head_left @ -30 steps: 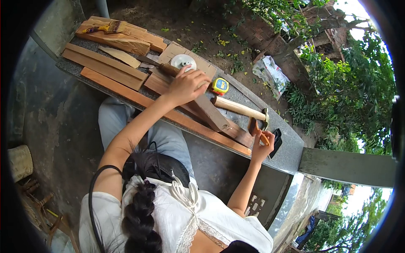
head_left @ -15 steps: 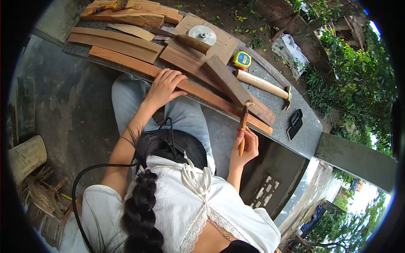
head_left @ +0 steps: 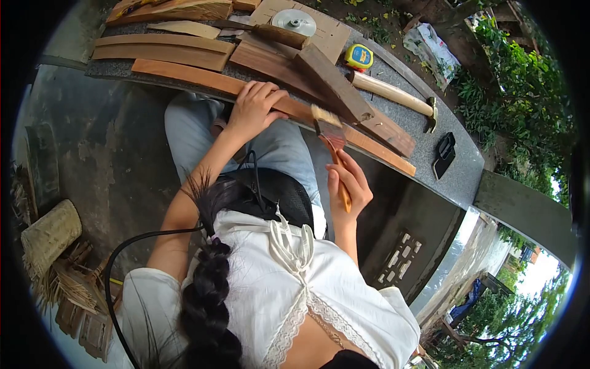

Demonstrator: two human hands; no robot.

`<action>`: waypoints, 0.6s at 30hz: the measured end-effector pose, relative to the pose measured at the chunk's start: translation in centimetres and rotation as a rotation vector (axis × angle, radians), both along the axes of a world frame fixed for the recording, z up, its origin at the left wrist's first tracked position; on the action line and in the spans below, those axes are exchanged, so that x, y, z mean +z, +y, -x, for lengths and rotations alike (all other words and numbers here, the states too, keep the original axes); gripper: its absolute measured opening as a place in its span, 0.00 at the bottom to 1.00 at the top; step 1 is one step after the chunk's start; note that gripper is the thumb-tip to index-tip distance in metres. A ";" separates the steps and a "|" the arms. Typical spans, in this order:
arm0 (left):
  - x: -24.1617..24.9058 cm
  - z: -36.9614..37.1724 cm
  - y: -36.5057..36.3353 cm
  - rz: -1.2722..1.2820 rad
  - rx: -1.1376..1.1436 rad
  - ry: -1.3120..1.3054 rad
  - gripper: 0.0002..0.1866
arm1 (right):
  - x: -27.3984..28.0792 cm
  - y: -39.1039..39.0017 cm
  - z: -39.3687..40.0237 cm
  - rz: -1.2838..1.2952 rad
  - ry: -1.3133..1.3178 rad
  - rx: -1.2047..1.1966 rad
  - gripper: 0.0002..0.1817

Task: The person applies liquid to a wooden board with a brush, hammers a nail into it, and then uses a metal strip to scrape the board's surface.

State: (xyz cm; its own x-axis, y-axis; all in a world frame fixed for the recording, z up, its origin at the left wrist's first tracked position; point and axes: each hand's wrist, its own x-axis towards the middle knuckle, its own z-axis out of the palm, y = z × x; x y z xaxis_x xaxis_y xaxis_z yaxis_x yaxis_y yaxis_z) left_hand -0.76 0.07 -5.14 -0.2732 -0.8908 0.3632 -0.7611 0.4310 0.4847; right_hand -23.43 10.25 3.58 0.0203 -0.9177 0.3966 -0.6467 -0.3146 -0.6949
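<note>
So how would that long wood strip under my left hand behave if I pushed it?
The strip would likely be stiff, looking like solid wood. It could tip off if pushed toward you, lying along the edge of the table. Your left hand, resting on it, probably steadies it.

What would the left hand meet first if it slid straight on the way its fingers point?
Probably the dark brown plank, beyond the orange-brown strip under the left hand; depth is unclear, so it might pass above.

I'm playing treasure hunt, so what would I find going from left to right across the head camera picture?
Pale sliver of wood → left hand → paintbrush → tape measure → black object.
</note>
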 end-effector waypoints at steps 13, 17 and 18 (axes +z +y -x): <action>-0.5 0.0 0.0 0.010 0.011 -0.007 0.24 | -1.2 2.3 5.8 -0.075 0.047 -0.424 0.07; -0.5 0.1 0.0 0.029 0.008 -0.024 0.24 | -1.4 1.3 0.0 -0.058 0.018 -0.152 0.03; -0.5 0.1 0.0 0.026 0.014 -0.027 0.24 | -1.5 1.1 -0.3 -0.034 0.021 -0.118 0.03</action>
